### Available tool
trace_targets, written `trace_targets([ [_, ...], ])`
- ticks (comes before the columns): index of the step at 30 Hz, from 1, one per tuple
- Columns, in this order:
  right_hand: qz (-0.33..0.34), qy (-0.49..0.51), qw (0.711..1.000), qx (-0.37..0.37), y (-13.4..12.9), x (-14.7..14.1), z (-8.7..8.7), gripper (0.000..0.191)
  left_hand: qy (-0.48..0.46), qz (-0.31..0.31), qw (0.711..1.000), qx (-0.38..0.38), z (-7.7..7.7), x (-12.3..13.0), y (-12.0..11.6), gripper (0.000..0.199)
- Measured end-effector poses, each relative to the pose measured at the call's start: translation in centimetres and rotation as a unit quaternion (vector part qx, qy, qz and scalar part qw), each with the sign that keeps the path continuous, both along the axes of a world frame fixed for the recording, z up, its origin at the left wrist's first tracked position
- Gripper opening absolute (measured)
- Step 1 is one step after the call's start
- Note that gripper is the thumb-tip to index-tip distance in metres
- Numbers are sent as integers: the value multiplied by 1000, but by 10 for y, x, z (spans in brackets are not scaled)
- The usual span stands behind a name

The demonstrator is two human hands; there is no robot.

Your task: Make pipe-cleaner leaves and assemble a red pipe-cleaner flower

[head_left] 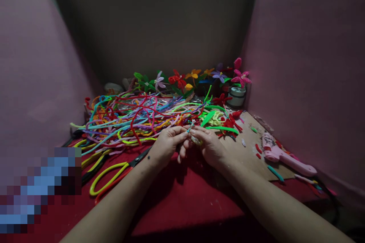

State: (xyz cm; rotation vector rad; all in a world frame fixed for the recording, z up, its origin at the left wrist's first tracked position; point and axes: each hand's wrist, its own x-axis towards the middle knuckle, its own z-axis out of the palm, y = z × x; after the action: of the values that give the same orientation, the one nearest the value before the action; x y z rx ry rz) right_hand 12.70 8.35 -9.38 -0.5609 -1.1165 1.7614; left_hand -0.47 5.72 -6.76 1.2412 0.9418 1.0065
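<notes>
My left hand [170, 142] and my right hand [211, 147] meet at the middle of the view, above the front edge of the pile. Fingertips of both pinch a small pale pipe cleaner piece [192, 124], whitish at the tip and light blue lower down. Something yellowish shows under my right fingers, too small to make out. Just behind the hands lies a heap of colourful pipe cleaners [137, 110]. Bright green leaf shapes [209, 118] and red pipe cleaner flowers [229, 122] lie close to my right hand.
Yellow-and-red-handled scissors [110, 178] lie by my left forearm, with yellow-and-black pliers [95, 165] beyond. On a brown board [245, 155] at right rests a pink glue gun [289, 157]. Finished flowers [178, 79] and a jar [236, 97] stand along the back wall. Pink walls flank the red cloth [182, 201].
</notes>
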Motion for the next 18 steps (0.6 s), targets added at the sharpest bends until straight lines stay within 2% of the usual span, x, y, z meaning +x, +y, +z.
trace_targets([
  [4,-29,-42,998,30,-4,5,10,13,-76,-8,995,-60,1,-1,0,15],
  [8,-54,-50,996,43,-4,7,11,11,-145,-40,982,-117,3,-1,-1,10],
  [15,-37,5,999,10,-1,5,3,9,-181,-75,970,-144,-1,-6,1,7],
  [18,-13,36,999,-30,0,3,0,11,-173,-81,972,-139,-1,-5,2,9],
])
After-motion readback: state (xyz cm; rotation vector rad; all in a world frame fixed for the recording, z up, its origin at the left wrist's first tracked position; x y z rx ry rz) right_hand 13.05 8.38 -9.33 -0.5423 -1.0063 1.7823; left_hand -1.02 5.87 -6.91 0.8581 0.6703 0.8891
